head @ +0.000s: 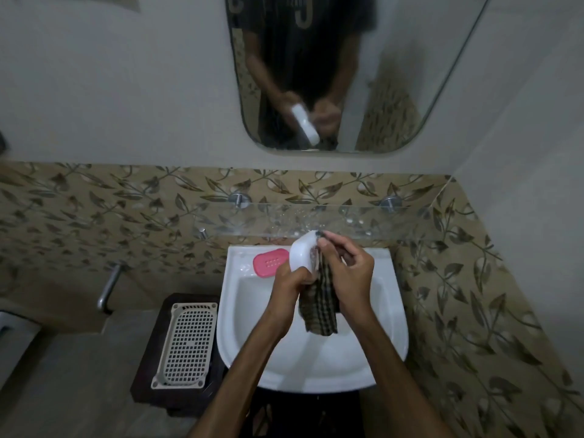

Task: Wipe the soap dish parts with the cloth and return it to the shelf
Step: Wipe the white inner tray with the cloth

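Over the white sink [392,324] I see my left hand [289,287] gripping the white soap dish base [301,252] by its lower edge, my right hand [349,276] pinching the checked cloth [319,314] against its inside, pink insert [271,262] on the rim beyond, glass shelf [363,221] farthest.

We see a plain white wall [126,90] with a rounded mirror [395,74]. Below it runs a band of leaf-patterned tiles [94,210]. A white sink [392,311] is mounted there, and the grey floor [63,390] looks dim.
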Motion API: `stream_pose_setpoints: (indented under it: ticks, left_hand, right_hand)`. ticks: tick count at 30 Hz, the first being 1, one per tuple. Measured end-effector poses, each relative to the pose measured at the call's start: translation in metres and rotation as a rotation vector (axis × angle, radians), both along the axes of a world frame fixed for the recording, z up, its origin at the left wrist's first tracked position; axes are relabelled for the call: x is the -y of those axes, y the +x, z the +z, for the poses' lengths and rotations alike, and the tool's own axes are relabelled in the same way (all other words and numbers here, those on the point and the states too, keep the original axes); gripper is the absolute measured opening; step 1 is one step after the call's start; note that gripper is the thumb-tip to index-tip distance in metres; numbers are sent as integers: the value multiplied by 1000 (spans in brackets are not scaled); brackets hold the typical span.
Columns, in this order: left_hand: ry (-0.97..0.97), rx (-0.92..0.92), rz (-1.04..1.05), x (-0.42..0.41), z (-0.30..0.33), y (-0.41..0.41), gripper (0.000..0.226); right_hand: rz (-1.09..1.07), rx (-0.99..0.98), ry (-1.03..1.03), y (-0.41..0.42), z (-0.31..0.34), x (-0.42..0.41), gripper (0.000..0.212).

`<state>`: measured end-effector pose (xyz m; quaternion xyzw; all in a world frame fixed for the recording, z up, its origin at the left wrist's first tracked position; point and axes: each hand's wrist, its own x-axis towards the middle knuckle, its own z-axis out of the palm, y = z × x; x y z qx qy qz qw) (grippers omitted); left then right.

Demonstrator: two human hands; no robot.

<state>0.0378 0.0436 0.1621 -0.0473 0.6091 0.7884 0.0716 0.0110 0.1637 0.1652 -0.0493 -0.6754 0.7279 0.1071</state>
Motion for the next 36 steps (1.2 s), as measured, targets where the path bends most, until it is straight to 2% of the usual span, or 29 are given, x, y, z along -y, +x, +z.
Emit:
stream_pose_setpoints:
  ticks: [2, 6, 9, 11, 12, 14, 16, 19, 22, 25, 28, 31, 36]
  left_hand:
    - [-119, -27, -20, 0, -3, 1, 36]
    - [-203, -83, -11, 11, 1, -2, 33]
    - [-224, -99, -37, 11, 5, -1, 37]
    - [-256, -134, -46, 11, 6, 1, 40]
    - [-268, -160, -52, 11, 4, 2, 42]
    - [-268, -163, -34, 10, 0, 4, 48]
    - [-259, -149, -23, 11, -1, 5, 50]
    - [-246, -117, -16, 7, -3, 7, 46]
    - [-158, -47, 49, 7, -5, 9, 31]
    - [71, -9, 106, 3, -1, 7, 42]
    - [295, 39, 149, -3, 10, 0, 46]
    - [528, 239, 218, 1, 19, -2, 28]
    - [654, 438, 256, 8, 27, -4, 53]
  right_hand:
    - [-12, 73, -67, -5, 5, -2, 22]
    - [195, -168, 156, 18, 8, 9, 24]
    - [169, -211, 220, 12, 7, 5, 26]
    - [72, -89, 154, -4, 13, 2, 18]
    - [51, 15, 50, -12, 17, 0, 13]
    - [110, 167, -85, -27, 20, -7, 11]
    - [162, 222, -39, -37, 19, -12, 10]
    - [58, 267, 1, -46, 12, -16, 4]
    - [-62, 306, -118, -41, 5, -11, 3]
    - [-134, 235, -141, -22, -1, -1, 10]
    - [-62, 54, 25, 9, -8, 17, 20]
    - [15, -135, 234, 29, -11, 19, 27]
    - [104, -321, 443, 47, -25, 23, 27]
